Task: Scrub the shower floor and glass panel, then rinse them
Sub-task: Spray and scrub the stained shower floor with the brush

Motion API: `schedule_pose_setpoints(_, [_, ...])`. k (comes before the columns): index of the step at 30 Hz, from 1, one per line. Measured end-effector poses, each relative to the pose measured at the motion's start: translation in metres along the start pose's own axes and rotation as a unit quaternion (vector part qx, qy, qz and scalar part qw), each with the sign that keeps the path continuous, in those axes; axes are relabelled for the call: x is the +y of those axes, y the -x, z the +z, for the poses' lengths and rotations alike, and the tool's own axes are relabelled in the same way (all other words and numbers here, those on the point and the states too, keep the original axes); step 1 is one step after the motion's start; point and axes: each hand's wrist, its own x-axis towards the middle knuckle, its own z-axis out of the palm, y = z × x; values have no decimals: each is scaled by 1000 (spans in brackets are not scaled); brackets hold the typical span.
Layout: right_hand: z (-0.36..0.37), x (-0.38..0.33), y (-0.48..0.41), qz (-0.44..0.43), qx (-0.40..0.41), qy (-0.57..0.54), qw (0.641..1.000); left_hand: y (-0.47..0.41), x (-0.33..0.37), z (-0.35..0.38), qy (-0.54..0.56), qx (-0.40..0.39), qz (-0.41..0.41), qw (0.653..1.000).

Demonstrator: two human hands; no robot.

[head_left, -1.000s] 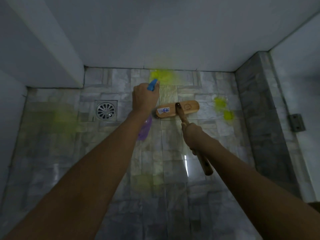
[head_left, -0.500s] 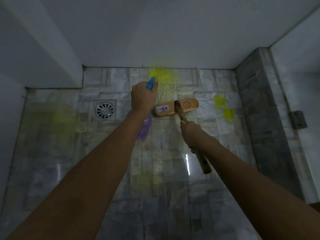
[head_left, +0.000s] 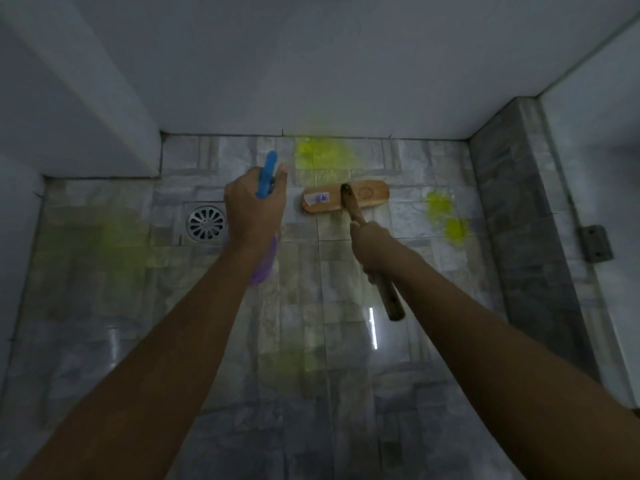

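Two small shifts in the last second: my left hand (head_left: 254, 209), gripping the spray bottle (head_left: 266, 174), has slid leftward until it covers the near edge of the drain (head_left: 206, 223), and my right hand (head_left: 375, 247) has pushed the brush (head_left: 346, 197) forward, so its wooden head now sits closer to the bright yellow patch (head_left: 322, 154) at the foot of the far wall. I read that as the bottle being drawn out of the way while the scrubbing stroke heads into that stain. My left fingers are curled round the bottle's neck. One fingertip (head_left: 282, 169) shows beside the blue nozzle, which sticks up out of my fist toward the wall, and the purple body hangs below my wrist. I cannot tell whether a finger is on the trigger. My right fingers are wrapped tight round the brush handle, though I see mostly the back of that hand. The head lies ahead of those fingers, flat on the shower floor (head_left: 346, 403) with its long side crosswise, just right of my left hand but apart from it. The butt of the handle pokes out behind my fist toward me. Scrubbing looks barely under way: two yellow spots (head_left: 446, 216) remain well to the right of the brush, and a fainter yellow haze (head_left: 114, 237) lies left of the drain. Rinsing is yet to come, and I cannot pick out the glass panel for certain.
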Motion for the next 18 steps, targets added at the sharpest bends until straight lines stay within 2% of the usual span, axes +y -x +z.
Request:
schedule_pose_setpoints(3, [-13,-38,-44,-40,21,2,999,3,-14,-13,-14,46,45,998])
schedule_pose_setpoints(5, [-23,-65,-60,-71,39,15,997,2,-13,-18,-24,76,47,996])
schedule_pose_setpoints(8, [-26,-82,-74,-53,37,64,996,6,-12,-18,-33,77,59,995])
schedule_pose_setpoints(10, [-16,-66,-63,-56,53,34,996,8,-13,-20,-34,72,65,995])
schedule_pose_setpoints(15, [-1,8,8,25,-42,32,998,-1,-17,-30,-3,76,17,997])
schedule_pose_setpoints(16, [-4,11,12,43,-33,22,998,-3,-17,-32,1,78,7,997])
schedule_pose_setpoints(18, [-13,5,-3,25,6,33,999,-3,-18,-33,4,75,5,997])
